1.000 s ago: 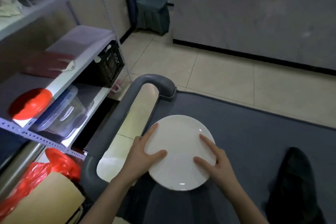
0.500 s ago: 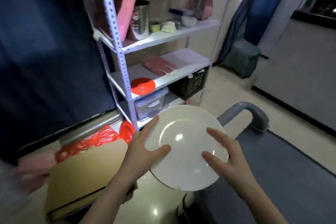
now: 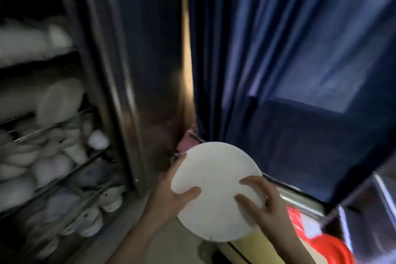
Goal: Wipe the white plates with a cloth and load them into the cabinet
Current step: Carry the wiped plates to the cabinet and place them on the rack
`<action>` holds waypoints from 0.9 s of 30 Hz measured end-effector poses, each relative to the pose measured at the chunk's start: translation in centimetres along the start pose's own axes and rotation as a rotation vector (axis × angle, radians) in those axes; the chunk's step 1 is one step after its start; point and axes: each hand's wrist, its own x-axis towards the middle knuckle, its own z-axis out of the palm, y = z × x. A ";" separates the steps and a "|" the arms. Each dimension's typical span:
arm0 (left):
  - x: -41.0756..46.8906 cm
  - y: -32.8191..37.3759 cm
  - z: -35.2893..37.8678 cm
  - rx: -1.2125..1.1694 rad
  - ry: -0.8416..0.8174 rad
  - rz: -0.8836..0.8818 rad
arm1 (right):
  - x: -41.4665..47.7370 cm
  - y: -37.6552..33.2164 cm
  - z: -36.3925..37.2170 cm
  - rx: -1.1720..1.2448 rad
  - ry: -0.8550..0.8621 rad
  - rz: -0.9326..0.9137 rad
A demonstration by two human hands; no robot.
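Plate, white: swung round to face the cabinet. Left hand and right hand pinch opposite rims. Keep level; slide onto a free rack.

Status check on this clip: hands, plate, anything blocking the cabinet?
Both gripping the white plate by its rim: left hand, right hand. Plate in the air, not yet in the cabinet. Inside crowded with white dishes; blurred, free slot unclear.

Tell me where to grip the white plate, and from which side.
Take the white plate by its rim at opposite edges, coming in from both sides as the left hand and right hand do; it is thin, flat and tilted.
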 end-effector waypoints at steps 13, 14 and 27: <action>-2.3 -5.5 -23.8 0.076 0.882 -0.312 | 14.1 -11.8 30.6 0.235 -0.781 -0.335; -2.0 -5.8 -24.8 0.088 0.922 -0.338 | 14.9 -12.3 32.4 0.249 -0.822 -0.341; 9.2 -11.9 -35.1 0.015 1.159 -0.456 | 27.8 -17.6 50.7 0.179 -1.076 -0.394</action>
